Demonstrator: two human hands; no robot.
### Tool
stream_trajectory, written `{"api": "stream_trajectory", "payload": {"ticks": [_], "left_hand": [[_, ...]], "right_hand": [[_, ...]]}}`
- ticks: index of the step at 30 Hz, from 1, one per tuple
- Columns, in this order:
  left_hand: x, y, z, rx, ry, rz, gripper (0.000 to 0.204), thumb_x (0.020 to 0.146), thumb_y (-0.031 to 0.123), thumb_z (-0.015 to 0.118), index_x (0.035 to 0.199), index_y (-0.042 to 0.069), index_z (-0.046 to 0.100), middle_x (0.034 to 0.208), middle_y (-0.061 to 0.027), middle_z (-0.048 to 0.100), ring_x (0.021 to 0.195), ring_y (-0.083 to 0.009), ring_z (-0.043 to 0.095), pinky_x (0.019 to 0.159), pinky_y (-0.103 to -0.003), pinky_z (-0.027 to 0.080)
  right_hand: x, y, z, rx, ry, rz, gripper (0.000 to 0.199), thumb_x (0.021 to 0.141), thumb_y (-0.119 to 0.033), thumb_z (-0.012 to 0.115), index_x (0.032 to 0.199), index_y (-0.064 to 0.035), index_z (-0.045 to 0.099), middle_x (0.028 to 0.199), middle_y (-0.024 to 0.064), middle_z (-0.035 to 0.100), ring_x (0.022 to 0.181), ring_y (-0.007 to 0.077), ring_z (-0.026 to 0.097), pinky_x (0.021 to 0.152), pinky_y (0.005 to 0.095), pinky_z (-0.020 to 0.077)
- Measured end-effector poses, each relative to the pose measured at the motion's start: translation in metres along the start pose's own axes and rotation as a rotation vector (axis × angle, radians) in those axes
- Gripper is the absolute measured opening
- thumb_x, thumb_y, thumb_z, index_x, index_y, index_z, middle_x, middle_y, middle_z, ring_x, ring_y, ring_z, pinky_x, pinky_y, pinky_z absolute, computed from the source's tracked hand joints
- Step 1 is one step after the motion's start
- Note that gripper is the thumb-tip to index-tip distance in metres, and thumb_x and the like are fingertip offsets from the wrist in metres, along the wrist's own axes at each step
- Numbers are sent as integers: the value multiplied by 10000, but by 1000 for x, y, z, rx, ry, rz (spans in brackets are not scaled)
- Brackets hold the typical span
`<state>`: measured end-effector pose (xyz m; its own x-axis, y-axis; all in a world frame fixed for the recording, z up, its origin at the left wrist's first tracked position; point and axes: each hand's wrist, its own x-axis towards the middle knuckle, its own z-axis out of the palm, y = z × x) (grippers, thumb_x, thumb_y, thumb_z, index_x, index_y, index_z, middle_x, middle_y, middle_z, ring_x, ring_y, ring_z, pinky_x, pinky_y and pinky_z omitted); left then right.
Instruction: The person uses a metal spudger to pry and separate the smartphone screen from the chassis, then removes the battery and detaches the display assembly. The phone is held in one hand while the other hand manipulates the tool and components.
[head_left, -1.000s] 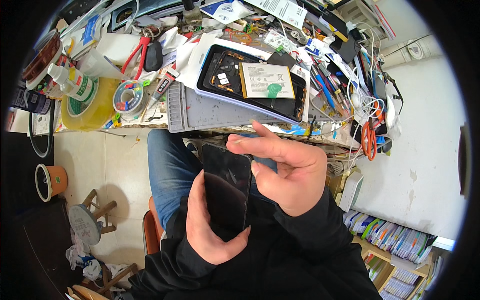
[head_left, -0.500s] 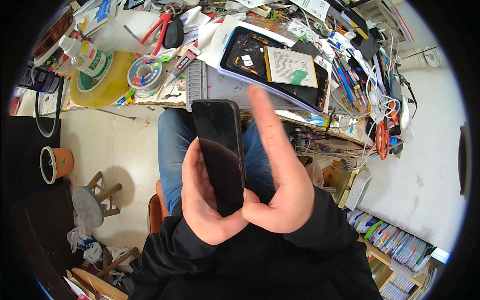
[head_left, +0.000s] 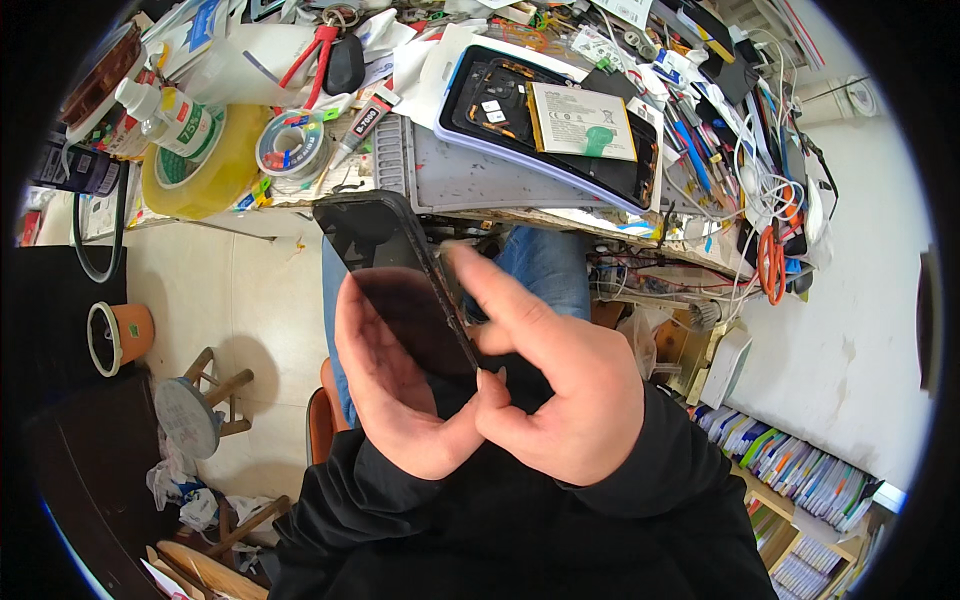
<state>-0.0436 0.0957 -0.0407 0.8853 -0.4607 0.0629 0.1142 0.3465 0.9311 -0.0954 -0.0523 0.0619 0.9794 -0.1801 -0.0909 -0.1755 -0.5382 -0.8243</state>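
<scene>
A black smartphone (head_left: 385, 245) with a dark, reflective screen is held above my lap, tilted with its top toward the upper left. My left hand (head_left: 395, 425) wraps round its left side and lower end. On the other side, my right hand (head_left: 580, 400) has its thumb tip against the lower right edge, with curled fingers by that edge and partly behind it. The right index finger, slightly blurred, points up beside the phone's right edge. The phone's back is hidden.
Ahead stands a cluttered bench with an opened phone (head_left: 480, 105), a battery (head_left: 580, 122) lying on it, a grey mat (head_left: 440, 180), a glue tube (head_left: 365, 122), a solder spool (head_left: 290, 145) and a yellow tape roll (head_left: 230, 175). A stool (head_left: 187, 415) stands left.
The phone has tilted, its top swinging left. My right index finger, raised and stretched out before, has lowered and bent toward the phone's right edge.
</scene>
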Motion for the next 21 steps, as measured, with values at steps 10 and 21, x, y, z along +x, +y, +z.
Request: {"api": "stream_trajectory", "payload": {"ticks": [10,21], "left_hand": [[2,-3,-6,126,-145,71,1246,748,-3,855,1663,11,9,1558,-206,370,1381,-299,509,1123,-418,468],[12,1,2,65,-160,80,1236,747,-7,862,1650,-12,18,1509,-175,408,1334,-275,535,1099,-400,478]], "right_hand": [[0,1,1,-32,46,-74,964,710,130,625,1631,-58,411,969,116,744,750,258,697,751,324,563],[-3,8,-1,-27,60,-147,976,680,156,637,1615,-22,418,1429,141,649,839,280,699,755,350,571]]}}
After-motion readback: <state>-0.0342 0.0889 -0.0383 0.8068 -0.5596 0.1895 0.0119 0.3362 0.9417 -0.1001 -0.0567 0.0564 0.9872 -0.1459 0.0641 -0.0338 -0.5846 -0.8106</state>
